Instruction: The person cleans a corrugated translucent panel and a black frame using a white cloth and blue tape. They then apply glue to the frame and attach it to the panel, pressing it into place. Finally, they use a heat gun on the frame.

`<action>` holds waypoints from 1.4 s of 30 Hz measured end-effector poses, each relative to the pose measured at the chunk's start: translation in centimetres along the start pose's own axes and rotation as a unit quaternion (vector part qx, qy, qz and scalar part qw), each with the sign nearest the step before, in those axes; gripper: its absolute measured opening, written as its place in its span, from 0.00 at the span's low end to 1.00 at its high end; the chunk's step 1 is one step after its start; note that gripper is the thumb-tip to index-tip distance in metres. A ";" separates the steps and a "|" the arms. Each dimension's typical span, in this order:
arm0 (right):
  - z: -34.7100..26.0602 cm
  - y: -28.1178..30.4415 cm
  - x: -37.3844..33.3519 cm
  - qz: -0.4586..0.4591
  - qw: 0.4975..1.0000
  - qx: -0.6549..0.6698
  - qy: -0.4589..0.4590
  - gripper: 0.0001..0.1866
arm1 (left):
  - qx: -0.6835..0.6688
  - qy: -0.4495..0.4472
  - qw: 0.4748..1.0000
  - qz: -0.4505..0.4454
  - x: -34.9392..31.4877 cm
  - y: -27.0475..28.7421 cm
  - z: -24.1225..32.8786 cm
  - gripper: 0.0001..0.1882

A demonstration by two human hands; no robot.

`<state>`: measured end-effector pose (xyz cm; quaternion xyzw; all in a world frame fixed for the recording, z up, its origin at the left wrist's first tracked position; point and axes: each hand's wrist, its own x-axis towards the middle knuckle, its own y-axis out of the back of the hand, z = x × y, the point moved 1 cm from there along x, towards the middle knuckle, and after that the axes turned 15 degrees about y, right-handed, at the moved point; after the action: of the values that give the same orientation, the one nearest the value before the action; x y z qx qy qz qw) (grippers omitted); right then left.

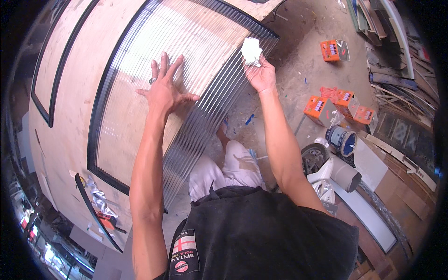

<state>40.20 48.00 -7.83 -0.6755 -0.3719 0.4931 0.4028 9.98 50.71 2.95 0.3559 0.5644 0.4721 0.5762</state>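
Note:
A clear ribbed panel point(135, 102) in a black frame point(105, 84) lies on a pale wooden table, its right side jutting past the table edge. My left hand point(164, 91), a ring on one finger, rests with fingers spread on the panel's ribbed face. At the panel's far right part, my right hand point(261, 76) holds a crumpled white cloth or wad of tissue point(252, 51) against or just over the ribs. Whether the wad touches the surface I cannot tell. The fingertips of that hand are partly hidden behind the wad.
Another black frame point(53, 84) lies on the table point(74, 88) at the far left. Near its front are a black strip point(93, 212) and a white rag point(98, 196). Orange boxes point(332, 50), a blue-rimmed can point(343, 141), a wheel point(315, 157) and scrap boards point(406, 168) stand on the right-hand floor.

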 end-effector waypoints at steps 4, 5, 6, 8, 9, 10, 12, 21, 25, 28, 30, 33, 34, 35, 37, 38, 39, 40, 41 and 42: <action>-1.0 1.2 0.6 -0.006 0.997 0.071 0.007 0.16 | -0.014 -0.007 1.000 0.000 0.1 -0.1 0.0 0.72; -1.2 1.3 0.5 -0.004 0.997 0.070 0.021 0.16 | -0.013 -0.008 1.000 0.002 0.0 0.0 0.0 0.72; -1.4 1.5 0.3 -0.002 0.997 0.070 0.034 0.16 | -0.011 -0.008 1.000 0.003 0.0 0.0 0.0 0.72; -1.4 1.6 0.0 -0.014 0.997 0.071 0.039 0.17 | -0.003 -0.002 1.000 -0.003 -0.1 0.0 0.0 0.73; -1.4 1.4 0.2 -0.020 0.996 0.079 0.026 0.17 | 0.002 0.000 1.000 -0.006 0.0 0.0 0.2 0.73; -1.2 1.2 0.7 -0.027 0.996 0.087 0.013 0.18 | 0.003 0.002 1.000 -0.009 0.0 0.1 0.2 0.73; -1.2 1.0 1.7 -0.062 0.990 0.121 -0.025 0.19 | 0.007 0.006 1.000 -0.012 0.1 0.3 0.3 0.73; -3.4 -0.5 1.4 0.017 0.995 0.025 0.091 0.17 | 0.008 0.000 1.000 -0.008 0.2 -0.3 -0.2 0.74; -4.3 0.3 2.8 0.032 0.995 -0.001 0.100 0.16 | -0.001 -0.007 1.000 0.001 0.2 -0.4 -0.1 0.74; -4.4 0.4 3.3 0.050 0.993 -0.029 0.105 0.15 | 0.001 -0.005 1.000 -0.003 0.0 -0.2 -0.1 0.74; -4.4 0.4 3.4 0.066 0.990 -0.043 0.115 0.14 | 0.004 -0.002 1.000 -0.009 0.1 0.1 0.0 0.74; -4.4 0.5 3.5 0.080 0.986 -0.061 0.132 0.14 | 0.008 -0.003 1.000 -0.003 0.1 -0.1 -0.1 0.74; -4.4 0.5 3.5 0.078 0.985 -0.067 0.136 0.14 | 0.004 -0.008 1.000 0.000 0.1 -0.2 -0.1 0.74; -4.4 0.3 3.4 0.077 0.985 -0.074 0.138 0.14 | -0.001 -0.012 1.000 0.002 0.1 -0.3 -0.3 0.74; -4.3 0.1 3.4 0.084 0.982 -0.089 0.146 0.14 | -0.010 -0.017 1.000 0.005 0.1 -0.5 -0.5 0.74; -4.4 0.0 3.4 0.088 0.980 -0.096 0.151 0.14 | -0.015 -0.020 1.000 0.007 0.2 -0.5 -0.5 0.74; -4.5 -0.1 3.4 0.093 0.977 -0.101 0.165 0.14 | -0.020 -0.023 0.999 0.009 0.2 -0.5 -0.6 0.74; -4.7 -0.2 3.6 0.098 0.973 -0.106 0.178 0.14 | -0.015 -0.019 1.000 0.005 0.2 -0.6 -0.6 0.74; -4.9 -0.2 3.7 0.102 0.970 -0.111 0.191 0.14 | -0.011 -0.015 1.000 0.002 0.1 -0.4 -0.4 0.74; -4.9 -0.2 3.6 0.093 0.967 -0.133 0.196 0.15 | -0.006 -0.011 1.000 -0.002 0.1 -0.3 -0.3 0.74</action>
<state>45.78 50.49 -8.04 -0.8377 -0.2838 0.3328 0.3272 9.71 50.67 2.57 0.3565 0.5558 0.4704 0.5854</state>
